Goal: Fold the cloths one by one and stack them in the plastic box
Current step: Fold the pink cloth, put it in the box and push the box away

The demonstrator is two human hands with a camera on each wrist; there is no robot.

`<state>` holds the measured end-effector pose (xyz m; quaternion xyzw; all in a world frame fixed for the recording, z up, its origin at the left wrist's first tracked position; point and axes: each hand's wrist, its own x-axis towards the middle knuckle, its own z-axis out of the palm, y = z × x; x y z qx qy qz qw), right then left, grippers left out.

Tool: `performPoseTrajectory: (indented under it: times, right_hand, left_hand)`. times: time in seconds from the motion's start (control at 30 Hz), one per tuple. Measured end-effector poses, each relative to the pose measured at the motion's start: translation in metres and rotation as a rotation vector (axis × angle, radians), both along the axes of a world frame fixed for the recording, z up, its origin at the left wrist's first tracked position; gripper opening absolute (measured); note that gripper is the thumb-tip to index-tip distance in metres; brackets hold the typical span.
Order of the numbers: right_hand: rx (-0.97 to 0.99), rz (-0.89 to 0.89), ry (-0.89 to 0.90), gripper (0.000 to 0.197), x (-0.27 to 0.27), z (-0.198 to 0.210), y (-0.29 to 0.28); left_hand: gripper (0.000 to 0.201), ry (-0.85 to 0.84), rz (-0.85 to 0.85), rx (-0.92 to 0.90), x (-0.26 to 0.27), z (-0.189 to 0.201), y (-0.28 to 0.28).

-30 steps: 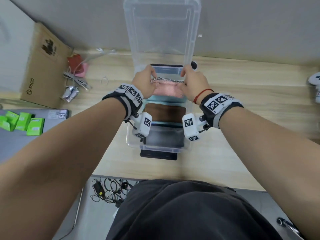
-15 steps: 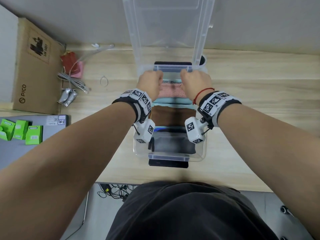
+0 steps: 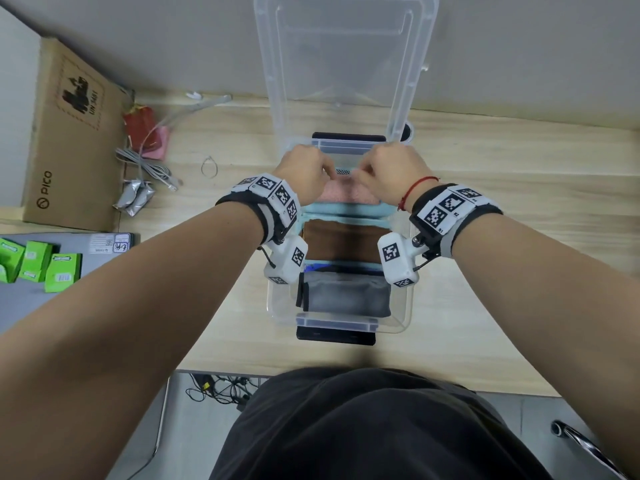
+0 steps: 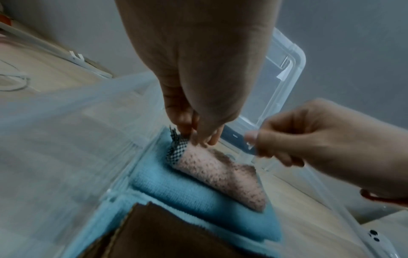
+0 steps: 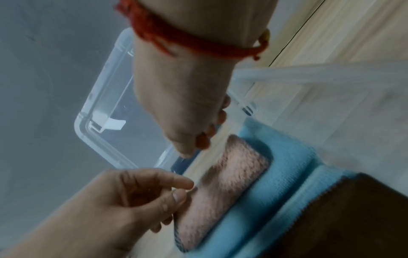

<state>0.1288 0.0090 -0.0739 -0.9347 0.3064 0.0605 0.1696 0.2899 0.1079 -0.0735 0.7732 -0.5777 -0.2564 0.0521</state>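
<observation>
A clear plastic box (image 3: 408, 289) sits on the wooden table, and its lid (image 3: 346, 64) stands upright behind it. Folded cloths lie in a row inside: grey (image 3: 346, 296) nearest me, then brown (image 3: 343, 239), light blue (image 3: 346, 211) and, at the far end, a pink cloth (image 3: 343, 195) with a checkered edge. My left hand (image 4: 189, 134) pinches that checkered edge of the pink cloth (image 4: 220, 171). My right hand (image 4: 260, 144) hovers just above the cloth's other end, with curled fingers that hold nothing. In the right wrist view the pink cloth (image 5: 232, 174) rests against the blue one (image 5: 276, 174).
A cardboard carton (image 3: 69, 133) leans at the far left, with grey cables (image 3: 149, 164), foil packets (image 3: 135, 199) and a red item (image 3: 142, 123) beside it. Green boxes (image 3: 34, 261) lie on a grey surface at left. A black block (image 3: 336, 336) sticks out under the box's near end.
Both hands have lowered the pink cloth into the far end of the box and drawn closer together. The right hand has come off the cloth.
</observation>
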Motion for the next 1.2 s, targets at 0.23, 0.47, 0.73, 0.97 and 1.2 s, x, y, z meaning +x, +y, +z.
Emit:
performPoseTrajectory:
  times: [0.23, 0.47, 0.73, 0.97, 1.2]
  right_hand:
    - [0.066, -0.659, -0.542, 0.049, 0.003, 0.030, -0.052]
    - [0.623, -0.721, -0.543, 0.039, 0.010, 0.051, -0.063]
    - [0.471, -0.544, -0.627, 0.016, 0.000, 0.069, -0.049]
    - [0.092, -0.516, -0.599, 0.027, -0.046, 0.107, -0.033]
    - [-0.149, -0.579, -0.578, 0.022, -0.117, 0.143, -0.015]
  left_hand:
    - [0.014, 0.033, 0.329, -0.262, 0.027, 0.026, 0.002]
    - [0.040, 0.101, 0.542, -0.392, 0.045, 0.048, 0.014]
    - [0.091, 0.232, 0.687, -0.468, 0.047, 0.067, 0.028]
    - [0.074, 0.221, 0.564, -0.348, 0.019, 0.081, 0.043]
    - [0.063, 0.235, 0.407, -0.277, -0.044, 0.096, 0.039]
